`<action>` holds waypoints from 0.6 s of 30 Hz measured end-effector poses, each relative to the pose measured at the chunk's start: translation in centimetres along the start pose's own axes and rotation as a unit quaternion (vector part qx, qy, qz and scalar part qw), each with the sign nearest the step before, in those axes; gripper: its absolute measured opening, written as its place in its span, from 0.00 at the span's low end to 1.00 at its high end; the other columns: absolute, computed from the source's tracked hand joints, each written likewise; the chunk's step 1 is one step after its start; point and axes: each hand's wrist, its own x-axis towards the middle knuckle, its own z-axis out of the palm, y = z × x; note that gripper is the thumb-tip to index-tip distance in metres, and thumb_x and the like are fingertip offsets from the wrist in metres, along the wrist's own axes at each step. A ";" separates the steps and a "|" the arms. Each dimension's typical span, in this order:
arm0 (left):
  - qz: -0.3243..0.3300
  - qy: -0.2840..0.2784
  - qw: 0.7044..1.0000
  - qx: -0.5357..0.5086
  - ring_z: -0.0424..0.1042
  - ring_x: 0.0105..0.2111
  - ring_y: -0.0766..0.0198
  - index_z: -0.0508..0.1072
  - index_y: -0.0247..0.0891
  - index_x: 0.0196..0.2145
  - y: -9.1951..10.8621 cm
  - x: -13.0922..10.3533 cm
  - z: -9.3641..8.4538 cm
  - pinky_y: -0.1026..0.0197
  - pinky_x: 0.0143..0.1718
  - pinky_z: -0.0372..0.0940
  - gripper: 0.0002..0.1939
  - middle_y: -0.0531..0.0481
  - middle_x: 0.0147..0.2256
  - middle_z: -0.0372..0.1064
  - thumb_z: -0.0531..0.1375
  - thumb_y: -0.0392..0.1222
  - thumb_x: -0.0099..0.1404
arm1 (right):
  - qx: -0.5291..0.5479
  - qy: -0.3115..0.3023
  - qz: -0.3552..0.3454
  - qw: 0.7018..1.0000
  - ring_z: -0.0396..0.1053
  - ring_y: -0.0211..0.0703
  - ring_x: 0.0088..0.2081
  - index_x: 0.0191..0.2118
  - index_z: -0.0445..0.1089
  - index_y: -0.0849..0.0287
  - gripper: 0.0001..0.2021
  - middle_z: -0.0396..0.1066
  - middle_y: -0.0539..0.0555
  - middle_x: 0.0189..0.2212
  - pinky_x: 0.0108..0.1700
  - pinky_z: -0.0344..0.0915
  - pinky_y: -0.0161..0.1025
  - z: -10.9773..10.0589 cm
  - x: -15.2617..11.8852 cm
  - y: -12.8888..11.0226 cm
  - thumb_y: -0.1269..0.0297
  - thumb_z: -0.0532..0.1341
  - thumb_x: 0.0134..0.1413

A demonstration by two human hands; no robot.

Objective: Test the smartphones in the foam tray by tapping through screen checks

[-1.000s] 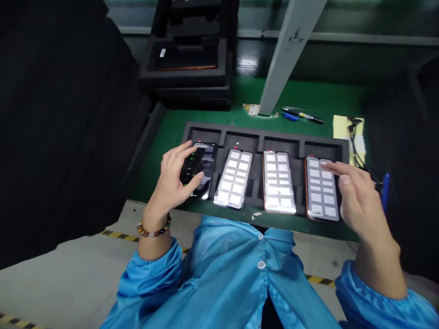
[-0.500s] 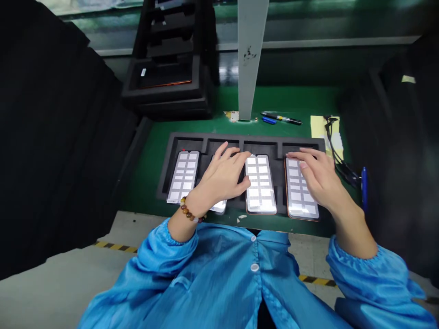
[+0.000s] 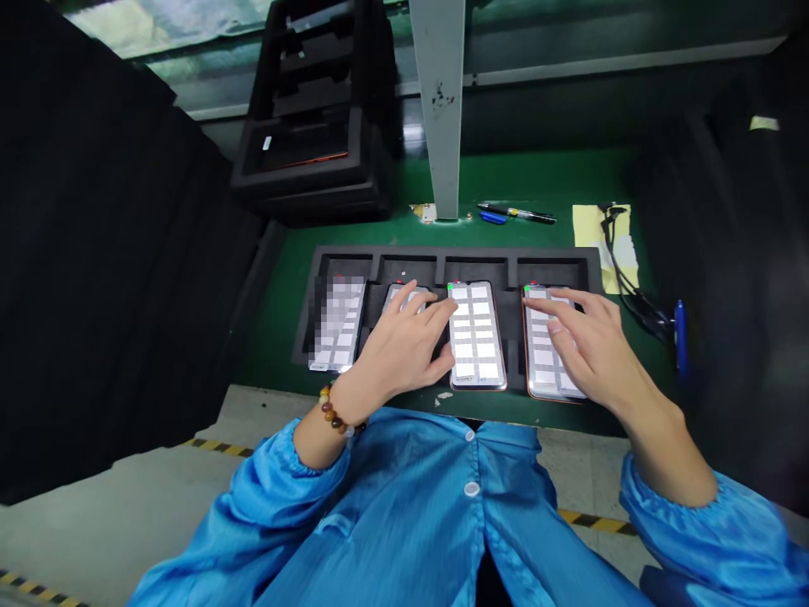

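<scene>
Several lit smartphones lie side by side in a black foam tray (image 3: 414,250), their screens showing rows of white blocks. My left hand (image 3: 404,346), fingers spread, is over the second phone (image 3: 404,295) and hides most of it. Its index fingertip is at the upper left edge of the third phone (image 3: 475,337). My right hand (image 3: 587,337) is over the rightmost phone (image 3: 543,362), fingers stretched out, with a fingertip near its upper left corner. The leftmost phone (image 3: 347,329) lies apart from both hands, part of it blurred by pixelation. Neither hand grips anything.
Behind the tray, a grey post (image 3: 446,135) rises beside a black pen (image 3: 518,213) and a blue cap (image 3: 493,217). Stacked black foam trays (image 3: 309,181) stand at back left. Right of the tray are yellow paper (image 3: 587,223), a black cable (image 3: 645,312) and a blue pen (image 3: 680,337).
Both hands have shifted slightly toward me, fingertips lower on the screens. Small green marks now show at the top left of the third and rightmost phones. The view has tilted a little.
</scene>
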 end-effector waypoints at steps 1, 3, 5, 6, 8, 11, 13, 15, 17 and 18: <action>0.001 -0.005 1.000 -0.004 0.72 0.64 0.42 0.71 0.33 0.67 0.2 -0.4 -0.1 0.33 0.77 0.53 0.27 0.40 0.62 0.78 0.58 0.42 0.73 | -0.001 0.000 -0.002 1.000 0.69 0.60 0.68 0.66 0.72 0.51 0.22 0.78 0.60 0.62 0.67 0.61 0.63 -0.1 -0.3 -0.3 0.58 0.48 0.79; 0.004 -0.011 1.000 -0.013 0.72 0.64 0.42 0.70 0.33 0.67 0.6 -1.1 -0.4 0.33 0.77 0.54 0.27 0.41 0.62 0.78 0.58 0.42 0.73 | -0.002 0.000 -0.003 1.000 0.69 0.60 0.68 0.66 0.72 0.51 0.21 0.78 0.60 0.62 0.67 0.60 0.63 -0.2 -1.1 -0.8 0.58 0.48 0.79; 0.008 -0.012 1.000 -0.025 0.72 0.64 0.42 0.71 0.33 0.67 0.9 -1.8 -0.4 0.34 0.77 0.55 0.27 0.41 0.62 0.78 0.58 0.42 0.73 | -0.002 0.000 -0.003 1.000 0.68 0.61 0.69 0.66 0.72 0.50 0.21 0.78 0.59 0.61 0.67 0.60 0.63 -0.2 -1.9 -1.2 0.58 0.49 0.79; 0.012 -0.010 0.999 -0.032 0.72 0.64 0.42 0.71 0.33 0.66 1.0 -2.2 -0.4 0.34 0.76 0.56 0.27 0.41 0.61 0.78 0.58 0.42 0.73 | -0.003 0.000 -0.004 1.000 0.68 0.61 0.69 0.67 0.71 0.49 0.21 0.78 0.59 0.61 0.67 0.60 0.63 -0.2 -2.3 -1.5 0.58 0.49 0.79; 0.018 -0.005 0.999 -0.048 0.72 0.64 0.42 0.71 0.34 0.66 1.2 -2.8 -0.3 0.34 0.76 0.56 0.26 0.42 0.61 0.79 0.58 0.41 0.73 | -0.004 -0.001 -0.004 1.000 0.68 0.61 0.69 0.67 0.71 0.49 0.21 0.78 0.59 0.61 0.68 0.59 0.63 -0.2 -3.1 -1.9 0.59 0.50 0.79; 0.022 0.006 0.998 -0.067 0.72 0.65 0.43 0.72 0.38 0.66 1.4 -3.8 0.0 0.34 0.76 0.57 0.27 0.44 0.61 0.79 0.59 0.40 0.71 | -0.006 -0.002 -0.007 1.000 0.68 0.62 0.69 0.68 0.70 0.48 0.21 0.77 0.58 0.62 0.67 0.59 0.64 -0.1 -4.3 -2.6 0.60 0.50 0.78; 0.024 0.014 0.997 -0.075 0.73 0.64 0.43 0.73 0.41 0.66 1.5 -4.3 0.2 0.34 0.75 0.58 0.27 0.45 0.61 0.79 0.59 0.40 0.71 | -0.009 0.003 -0.011 1.000 0.68 0.61 0.68 0.69 0.70 0.48 0.22 0.78 0.58 0.62 0.67 0.59 0.63 -0.1 -5.1 -3.0 0.61 0.51 0.77; 0.028 0.020 0.996 -0.080 0.73 0.64 0.43 0.74 0.42 0.65 1.7 -4.8 0.4 0.34 0.75 0.59 0.26 0.46 0.60 0.80 0.60 0.41 0.70 | -0.008 0.008 -0.013 1.000 0.69 0.61 0.67 0.69 0.70 0.47 0.22 0.78 0.58 0.61 0.67 0.59 0.63 -0.2 -5.8 -3.4 0.62 0.51 0.77; 0.033 0.027 0.996 -0.083 0.73 0.64 0.44 0.75 0.42 0.64 1.8 -5.2 0.6 0.35 0.74 0.59 0.26 0.46 0.59 0.81 0.60 0.41 0.70 | -0.006 0.010 -0.014 1.000 0.69 0.60 0.66 0.69 0.70 0.46 0.22 0.78 0.57 0.61 0.67 0.59 0.63 -0.3 -6.4 -3.7 0.63 0.52 0.77; 0.037 0.030 0.995 -0.085 0.74 0.64 0.44 0.76 0.42 0.64 1.8 -5.4 0.6 0.35 0.74 0.59 0.26 0.47 0.59 0.81 0.60 0.41 0.70 | -0.006 0.011 -0.014 1.000 0.69 0.60 0.66 0.68 0.70 0.46 0.22 0.78 0.57 0.60 0.67 0.59 0.63 -0.3 -6.7 -3.8 0.63 0.52 0.76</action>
